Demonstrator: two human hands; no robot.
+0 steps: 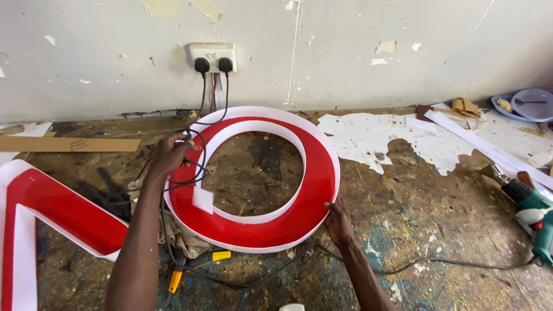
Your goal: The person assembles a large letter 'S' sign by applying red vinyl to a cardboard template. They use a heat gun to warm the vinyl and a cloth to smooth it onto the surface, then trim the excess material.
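Large red ring-shaped sign letter [271, 224] with white rim, lying flat on the paint-stained counter [403, 219] at centre of the frame, just below the wall. Left hand [170, 154] at the ring's upper-left edge, fingers curled around the rim together with a loop of black cable [196, 173]. Right hand [339, 222] at the lower-right edge, fingers pressed against the white outer rim, thumb on the outside. A small white strip [203, 200] lying on the red face near the left side.

At far left, a second red and white sign letter [52, 213], angular in shape, close beside the ring but not touching. Below the ring, a yellow-handled tool [199, 264] on a rag, cable trailing past it toward the right. Upper centre, a white wall socket [212, 56] with two black plugs in it. At right edge, a green power tool [533, 213]; above it, long white strips [484, 144] and a blue plate [527, 103] in the upper right corner. Cardboard strip [69, 144] at upper left.
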